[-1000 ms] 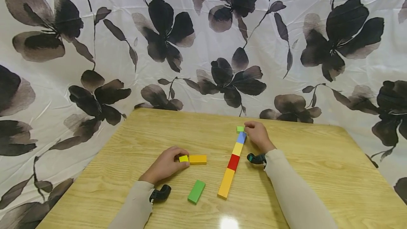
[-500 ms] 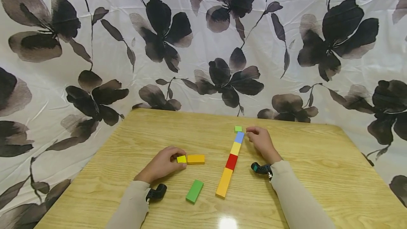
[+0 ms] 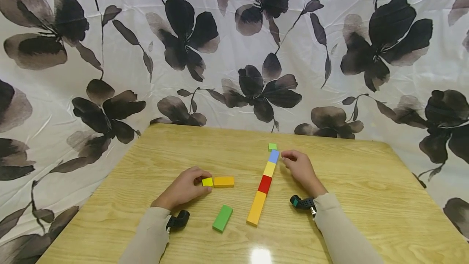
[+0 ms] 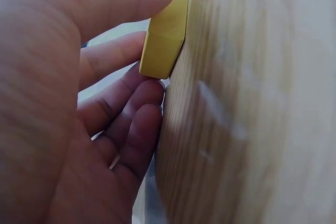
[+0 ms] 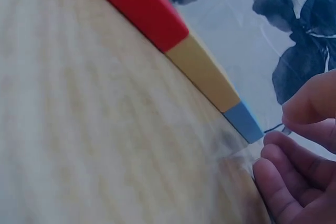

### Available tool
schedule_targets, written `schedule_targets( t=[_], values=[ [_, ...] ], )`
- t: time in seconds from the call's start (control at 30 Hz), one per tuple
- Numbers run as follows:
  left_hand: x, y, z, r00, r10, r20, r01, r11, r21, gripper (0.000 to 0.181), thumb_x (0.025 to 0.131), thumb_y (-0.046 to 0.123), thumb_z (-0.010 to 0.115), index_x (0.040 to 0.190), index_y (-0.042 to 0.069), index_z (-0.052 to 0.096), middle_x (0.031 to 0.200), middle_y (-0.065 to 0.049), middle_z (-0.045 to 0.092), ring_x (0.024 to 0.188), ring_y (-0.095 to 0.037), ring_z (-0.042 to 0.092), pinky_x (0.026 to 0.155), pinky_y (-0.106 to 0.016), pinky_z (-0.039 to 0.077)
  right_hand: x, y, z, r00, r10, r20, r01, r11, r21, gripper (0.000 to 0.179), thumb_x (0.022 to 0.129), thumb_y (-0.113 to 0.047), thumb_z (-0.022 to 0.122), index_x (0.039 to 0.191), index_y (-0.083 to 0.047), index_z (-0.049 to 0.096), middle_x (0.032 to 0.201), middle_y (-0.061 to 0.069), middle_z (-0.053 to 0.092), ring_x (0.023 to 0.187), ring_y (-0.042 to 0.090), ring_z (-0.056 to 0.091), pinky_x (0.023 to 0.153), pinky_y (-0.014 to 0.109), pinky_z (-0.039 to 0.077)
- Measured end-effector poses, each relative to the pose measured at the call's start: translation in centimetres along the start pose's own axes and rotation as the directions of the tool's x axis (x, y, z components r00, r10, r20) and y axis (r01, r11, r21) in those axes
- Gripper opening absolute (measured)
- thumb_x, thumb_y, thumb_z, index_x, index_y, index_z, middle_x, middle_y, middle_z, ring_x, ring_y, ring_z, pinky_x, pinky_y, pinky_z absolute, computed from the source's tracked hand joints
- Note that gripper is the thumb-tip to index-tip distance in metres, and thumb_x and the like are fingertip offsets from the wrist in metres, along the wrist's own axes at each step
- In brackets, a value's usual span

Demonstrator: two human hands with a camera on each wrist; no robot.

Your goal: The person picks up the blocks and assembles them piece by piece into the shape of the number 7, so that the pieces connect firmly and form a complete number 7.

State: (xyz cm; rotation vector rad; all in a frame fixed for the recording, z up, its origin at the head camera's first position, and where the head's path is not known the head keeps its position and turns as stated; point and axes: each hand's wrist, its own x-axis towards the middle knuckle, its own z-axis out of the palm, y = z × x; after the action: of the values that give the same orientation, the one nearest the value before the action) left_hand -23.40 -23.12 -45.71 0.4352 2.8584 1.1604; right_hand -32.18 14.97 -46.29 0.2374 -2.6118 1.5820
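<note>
My left hand (image 3: pixel 184 187) pinches a small yellow block (image 3: pixel 207 182) between thumb and fingers on the table. Just right of it lies an orange block (image 3: pixel 224 181), end toward the yellow one. My right hand (image 3: pixel 302 171), fingers loosely curled around nothing, hovers beside the far end of a row of blocks. From far to near, that row has a light green cube (image 3: pixel 272 146) set slightly left, a blue block (image 3: pixel 274 156), a pale yellow block (image 3: pixel 269 169), a red block (image 3: pixel 264 184) and a long orange block (image 3: pixel 256 208). In the right wrist view, the fingertips are close to the blue block (image 5: pixel 244 123).
A green block (image 3: pixel 222 218) lies slantwise between the left forearm and the row. The wooden table (image 3: pixel 329 235) ends at a flower-printed cloth (image 3: pixel 220 52) hanging behind it. Each wrist carries a black camera band (image 3: pixel 303 203).
The right hand has drawn away from the light green cube, to the right and toward me, and its fingers have let go. The left hand keeps hold of the yellow block.
</note>
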Motion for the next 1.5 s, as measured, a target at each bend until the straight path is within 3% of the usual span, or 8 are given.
schedule_targets(
  t=[0.17, 0.67, 1.5],
  values=[
    [0.0, -0.2, -0.1, 1.000, 0.023, -0.003, -0.023, 1.000, -0.001, 0.034, 0.088, 0.022, 0.079, 0.121, 0.015, 0.071, 0.107, 0.004, 0.061, 0.089, -0.016, 0.053, 0.083, -0.038, 0.047, -0.8, -0.2, -0.1, 0.999, -0.031, 0.013, 0.032, 0.998, -0.059, 0.025, 0.100, -0.012, 0.062, 0.121, -0.002, 0.069, 0.119, 0.014, 0.067, 0.109, 0.028, 0.060, 0.092, 0.044, 0.048],
    [0.1, -0.3, 0.1, 0.999, 0.027, -0.017, -0.027, 1.000, -0.005, 0.031, 0.089, 0.021, 0.079, 0.118, 0.015, 0.072, 0.101, 0.005, 0.061, 0.086, -0.015, 0.054, 0.079, -0.036, 0.048, -2.2, -0.6, -0.5, 0.998, -0.038, 0.049, 0.040, 0.998, -0.048, 0.025, 0.100, -0.010, 0.060, 0.123, 0.000, 0.068, 0.121, 0.014, 0.066, 0.115, 0.029, 0.059, 0.097, 0.045, 0.046],
    [0.3, -0.2, 0.1, 0.999, 0.039, -0.033, -0.038, 0.999, 0.028, 0.030, 0.089, 0.022, 0.078, 0.117, 0.015, 0.072, 0.099, 0.005, 0.061, 0.085, -0.013, 0.054, 0.079, -0.036, 0.048, -3.9, -1.1, 0.1, 0.993, -0.098, 0.059, 0.102, 0.992, -0.071, 0.025, 0.098, -0.009, 0.064, 0.121, 0.000, 0.068, 0.116, 0.012, 0.068, 0.106, 0.027, 0.063, 0.094, 0.045, 0.050]
  ],
)
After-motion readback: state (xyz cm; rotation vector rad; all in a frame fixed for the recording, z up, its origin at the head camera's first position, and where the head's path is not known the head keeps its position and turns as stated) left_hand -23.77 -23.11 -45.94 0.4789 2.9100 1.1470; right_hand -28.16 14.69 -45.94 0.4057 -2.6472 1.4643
